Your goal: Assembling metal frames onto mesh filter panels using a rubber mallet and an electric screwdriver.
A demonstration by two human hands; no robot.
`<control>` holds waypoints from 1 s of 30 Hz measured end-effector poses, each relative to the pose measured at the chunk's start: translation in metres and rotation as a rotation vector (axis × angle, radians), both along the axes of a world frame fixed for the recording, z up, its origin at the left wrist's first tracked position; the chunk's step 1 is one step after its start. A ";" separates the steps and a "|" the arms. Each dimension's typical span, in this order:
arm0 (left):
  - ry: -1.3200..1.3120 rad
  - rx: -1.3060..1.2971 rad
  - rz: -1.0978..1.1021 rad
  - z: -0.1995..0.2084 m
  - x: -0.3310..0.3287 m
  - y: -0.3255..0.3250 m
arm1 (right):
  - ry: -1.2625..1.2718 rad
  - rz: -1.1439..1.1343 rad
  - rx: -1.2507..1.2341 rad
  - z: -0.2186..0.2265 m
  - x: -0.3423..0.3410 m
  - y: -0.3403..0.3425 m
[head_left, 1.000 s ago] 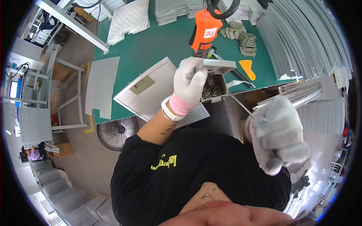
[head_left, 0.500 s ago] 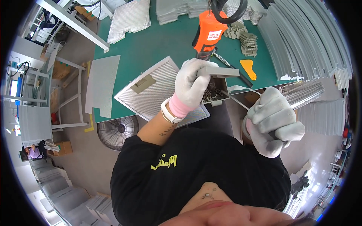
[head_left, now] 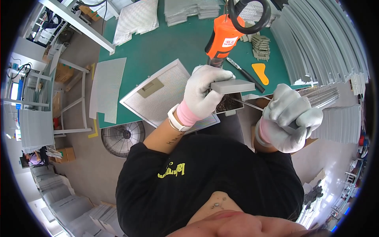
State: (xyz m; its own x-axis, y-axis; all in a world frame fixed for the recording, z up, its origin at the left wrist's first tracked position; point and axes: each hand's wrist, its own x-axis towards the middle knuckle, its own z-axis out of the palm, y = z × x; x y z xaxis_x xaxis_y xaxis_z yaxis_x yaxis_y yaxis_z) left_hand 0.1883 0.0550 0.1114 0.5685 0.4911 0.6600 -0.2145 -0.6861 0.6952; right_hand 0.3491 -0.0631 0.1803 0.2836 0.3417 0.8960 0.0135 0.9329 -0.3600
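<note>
My left hand (head_left: pixel 203 91), in a white glove with a pink cuff, is closed around a light grey rectangular block (head_left: pixel 233 86), whose broad upper face shows. Just beyond its knuckles hangs an orange and black power tool (head_left: pixel 223 37) with a black ring; whether the glove touches it I cannot tell. To the right, my gloved right hand (head_left: pixel 291 117) is closed on a thin metal rod (head_left: pixel 249 104). The rod slants left toward a small box (head_left: pixel 237 97) of loose metal fasteners (head_left: pixel 224 102), partly hidden under the block. A framed mesh panel (head_left: pixel 160 85) lies left of my left hand.
On the green table (head_left: pixel 169 43) are a black-handled tool (head_left: pixel 246 75), a yellow scraper (head_left: pixel 260 74), stacked beige clips (head_left: pixel 261 47) and mesh sheets (head_left: pixel 136 19). Long grey profiles (head_left: pixel 319 43) pile up at the right. A round fan (head_left: pixel 125 138) stands below the table's left edge.
The grey block has dropped slightly and tilted, showing its top face. My right hand has shifted up a little, and the rod now lies flatter. The orange tool has swung slightly right.
</note>
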 end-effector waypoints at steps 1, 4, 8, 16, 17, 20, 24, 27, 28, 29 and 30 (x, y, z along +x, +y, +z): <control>-0.001 0.001 0.000 0.002 0.002 -0.001 | 0.015 -0.043 0.025 0.000 -0.001 0.000; -0.055 0.065 0.043 0.004 0.005 -0.004 | 0.018 -0.069 0.042 -0.001 0.001 -0.002; -0.120 -0.137 -0.104 0.003 0.000 -0.006 | 0.021 -0.011 0.015 -0.001 0.006 -0.009; -0.190 -0.139 -0.317 0.028 -0.008 0.010 | 0.073 0.020 0.148 0.001 0.012 -0.003; -0.184 -0.129 -0.279 0.033 -0.010 0.009 | 0.092 -0.006 0.188 0.003 0.011 -0.002; -0.209 -0.109 -0.242 0.027 -0.006 0.013 | 0.189 0.071 0.235 0.008 0.012 -0.014; -0.242 -0.112 -0.244 0.029 -0.007 0.020 | 0.274 0.047 0.216 0.015 0.026 -0.029; -0.262 -0.177 -0.281 0.029 -0.009 0.019 | 0.487 -0.028 0.192 0.015 0.044 -0.028; -0.276 -0.231 -0.310 0.029 -0.010 0.019 | 0.510 0.031 0.158 0.008 0.062 -0.029; -0.275 -0.228 -0.314 0.029 -0.008 0.018 | 0.481 -0.059 0.067 0.001 0.076 -0.024; -0.320 -0.263 -0.360 0.028 -0.007 0.017 | 0.519 -0.093 0.026 -0.009 0.086 -0.012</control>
